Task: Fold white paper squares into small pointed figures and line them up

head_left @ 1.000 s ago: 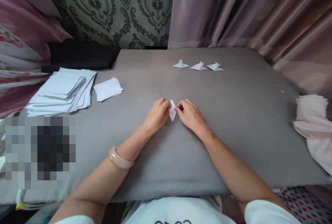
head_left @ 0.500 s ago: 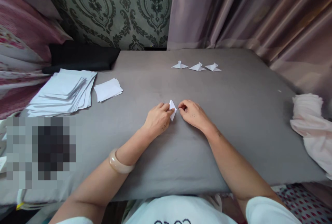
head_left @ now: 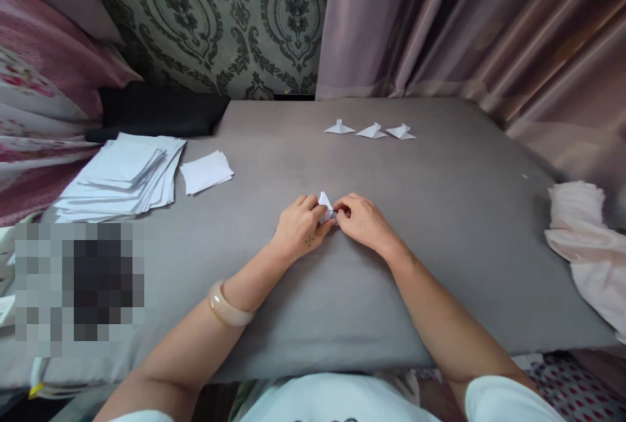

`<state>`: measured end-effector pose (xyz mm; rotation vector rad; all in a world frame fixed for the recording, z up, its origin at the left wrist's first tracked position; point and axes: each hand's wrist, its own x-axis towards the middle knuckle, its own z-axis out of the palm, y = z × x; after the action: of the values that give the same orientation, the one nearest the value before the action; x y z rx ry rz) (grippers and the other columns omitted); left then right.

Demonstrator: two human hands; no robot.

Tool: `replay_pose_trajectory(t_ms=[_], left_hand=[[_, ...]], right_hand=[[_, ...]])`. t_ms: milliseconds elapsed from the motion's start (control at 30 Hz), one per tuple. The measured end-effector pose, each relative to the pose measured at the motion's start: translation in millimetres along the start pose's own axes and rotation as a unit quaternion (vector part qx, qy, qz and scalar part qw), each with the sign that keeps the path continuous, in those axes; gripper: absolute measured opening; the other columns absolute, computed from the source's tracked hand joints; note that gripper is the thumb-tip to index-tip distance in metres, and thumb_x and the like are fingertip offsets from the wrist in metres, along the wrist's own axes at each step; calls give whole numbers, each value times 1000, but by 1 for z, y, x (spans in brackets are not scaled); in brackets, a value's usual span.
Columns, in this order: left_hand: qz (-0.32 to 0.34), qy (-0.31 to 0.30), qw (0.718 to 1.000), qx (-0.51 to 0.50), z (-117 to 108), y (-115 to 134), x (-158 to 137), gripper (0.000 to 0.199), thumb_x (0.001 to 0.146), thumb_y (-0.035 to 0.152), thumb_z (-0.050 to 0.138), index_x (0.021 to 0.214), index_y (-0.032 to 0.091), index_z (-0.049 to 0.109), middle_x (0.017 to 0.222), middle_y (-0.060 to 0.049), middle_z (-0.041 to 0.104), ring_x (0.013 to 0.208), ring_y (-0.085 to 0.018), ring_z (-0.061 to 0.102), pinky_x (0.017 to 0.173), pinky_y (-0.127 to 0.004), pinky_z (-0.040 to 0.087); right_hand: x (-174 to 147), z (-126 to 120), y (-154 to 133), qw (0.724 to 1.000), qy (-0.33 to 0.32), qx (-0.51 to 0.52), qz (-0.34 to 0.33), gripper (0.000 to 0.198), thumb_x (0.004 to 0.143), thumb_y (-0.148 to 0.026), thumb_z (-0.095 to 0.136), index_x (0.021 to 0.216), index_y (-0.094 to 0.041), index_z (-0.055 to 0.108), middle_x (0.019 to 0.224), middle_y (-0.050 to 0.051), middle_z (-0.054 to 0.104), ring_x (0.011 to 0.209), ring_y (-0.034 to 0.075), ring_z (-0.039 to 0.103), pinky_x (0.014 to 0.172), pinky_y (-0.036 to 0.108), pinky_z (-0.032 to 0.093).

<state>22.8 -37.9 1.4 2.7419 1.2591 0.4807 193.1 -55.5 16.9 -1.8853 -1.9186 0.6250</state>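
Observation:
A small folded piece of white paper (head_left: 324, 199) stands between my hands, near the middle of the grey-covered table. My left hand (head_left: 304, 226) grips it from the left, its fingers curled over the side and its thumb along the lower edge. From the right, my right hand (head_left: 362, 221) meets the paper with thumb and forefinger pinched at its edge. The fingers cover the lower part of the paper, so its full shape is hidden. A pale bangle (head_left: 229, 306) circles my left forearm.
Three folded white paper figures (head_left: 372, 130) stand in a row at the back of the table (head_left: 274, 154). To the left lie a large stack of white paper (head_left: 117, 177), a smaller stack (head_left: 207, 173) and a folded black cloth (head_left: 161, 109). Pale pink fabric (head_left: 581, 239) lies at the right edge.
My right hand has moved left to the paper and now pinches its edge. My left thumb has shifted to the paper's lower edge. The view has tilted slightly.

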Motion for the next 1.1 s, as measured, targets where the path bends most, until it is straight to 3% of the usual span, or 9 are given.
replay_pose_trajectory(t_ms=[200, 367, 600, 900, 1000, 1100], left_hand=[[-25, 12, 1000, -5, 3, -2, 0, 36, 88, 52, 52, 101, 20, 63, 96, -7, 61, 88, -21, 55, 71, -29, 45], [-19, 26, 999, -10, 5, -4, -1, 27, 91, 41, 50, 103, 19, 61, 99, -8, 62, 89, -20, 57, 73, -30, 45], [31, -6, 998, 56, 1, -4, -1, 27, 95, 30, 41, 93, 16, 64, 94, -10, 64, 85, -21, 56, 71, -33, 41], [58, -6, 996, 65, 0, -3, 5, 33, 96, 31, 40, 84, 15, 66, 87, -10, 65, 85, -22, 56, 69, -33, 39], [49, 17, 998, 20, 0, -4, 6, 35, 96, 29, 39, 82, 14, 67, 85, -11, 66, 81, -21, 57, 71, -33, 39], [-47, 90, 986, -133, 0, -7, 8, 32, 94, 32, 44, 81, 16, 69, 82, -9, 68, 77, -18, 59, 72, -30, 41]], right_hand=[[2, 5, 0, 984, -37, 168, 40, 21, 78, -16, 50, 85, -21, 69, 81, 2, 72, 76, 16, 65, 73, 29, 49], [3, 15, -2, 948, -24, 314, 54, 19, 78, -13, 50, 86, -19, 66, 87, 5, 73, 84, 15, 69, 76, 29, 53], [5, 13, 2, 968, 80, 231, 50, 14, 77, -17, 53, 85, -20, 64, 78, 4, 72, 75, 17, 68, 77, 33, 53], [10, 24, 10, 967, 65, 241, 56, 15, 77, -18, 53, 86, -20, 65, 78, 3, 72, 73, 16, 67, 74, 31, 53], [11, 26, 12, 961, 80, 257, 60, 14, 77, -19, 53, 86, -20, 63, 79, 4, 71, 74, 16, 68, 74, 32, 53], [13, 24, 10, 954, 113, 270, 63, 14, 77, -22, 54, 89, -20, 62, 81, 4, 70, 74, 16, 67, 76, 34, 53]])
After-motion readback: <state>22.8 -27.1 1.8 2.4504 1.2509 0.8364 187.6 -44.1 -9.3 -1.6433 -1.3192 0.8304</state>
